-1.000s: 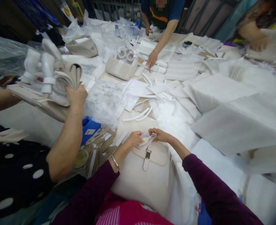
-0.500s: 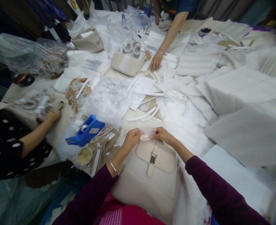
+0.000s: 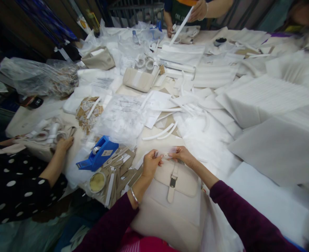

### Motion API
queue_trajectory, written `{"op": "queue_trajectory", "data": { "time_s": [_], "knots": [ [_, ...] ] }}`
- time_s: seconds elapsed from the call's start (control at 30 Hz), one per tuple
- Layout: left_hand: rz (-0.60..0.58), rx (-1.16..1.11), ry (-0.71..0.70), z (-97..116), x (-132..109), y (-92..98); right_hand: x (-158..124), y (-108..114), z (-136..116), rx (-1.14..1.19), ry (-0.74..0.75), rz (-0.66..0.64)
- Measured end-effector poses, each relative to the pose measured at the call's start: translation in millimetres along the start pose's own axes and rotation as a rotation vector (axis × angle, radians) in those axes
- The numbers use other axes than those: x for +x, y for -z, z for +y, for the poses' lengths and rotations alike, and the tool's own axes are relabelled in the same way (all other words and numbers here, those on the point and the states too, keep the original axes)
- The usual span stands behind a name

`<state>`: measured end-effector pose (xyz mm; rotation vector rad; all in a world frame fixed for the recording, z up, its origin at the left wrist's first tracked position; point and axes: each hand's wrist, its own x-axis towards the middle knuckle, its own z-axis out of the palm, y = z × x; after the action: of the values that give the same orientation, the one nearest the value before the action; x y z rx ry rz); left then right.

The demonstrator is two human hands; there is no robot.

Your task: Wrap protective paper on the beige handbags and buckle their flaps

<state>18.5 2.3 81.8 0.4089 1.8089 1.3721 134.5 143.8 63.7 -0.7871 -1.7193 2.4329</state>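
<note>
A cream handbag (image 3: 170,206) with a flap and a metal clasp strap lies in front of me at the table's near edge. My left hand (image 3: 151,163) and my right hand (image 3: 182,156) meet at the bag's top edge, fingers pinched on a small clear wrapping piece (image 3: 167,153) over the bag's handle. Both wrists come out of dark purple sleeves; a bangle sits on my left wrist.
A blue tape dispenser (image 3: 99,154), cardboard strips (image 3: 119,168) and a round tin (image 3: 97,182) lie to my left. White foam sheets (image 3: 264,101) cover the right. A person in a dotted top (image 3: 15,185) holds bags at left; another person stands at the far side.
The view shifted slightly; my hands stay pinched at the bag's top. The person on the left lowered a bundle of bags to the table. The far person lifted a hand with a white strip.
</note>
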Motion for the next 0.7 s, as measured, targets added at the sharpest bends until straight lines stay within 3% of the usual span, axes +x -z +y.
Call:
{"op": "queue_trajectory", "data": {
  "time_s": [0.2, 0.7],
  "knots": [
    [-0.028, -0.031, -0.019, -3, 0, 3.8, 0, 5, -3, -0.019, 0.025, -0.111],
    [-0.085, -0.060, -0.053, 14, -1, 11.1, 10, 13, 19, 0.178, 0.011, -0.070]
  ]
}}
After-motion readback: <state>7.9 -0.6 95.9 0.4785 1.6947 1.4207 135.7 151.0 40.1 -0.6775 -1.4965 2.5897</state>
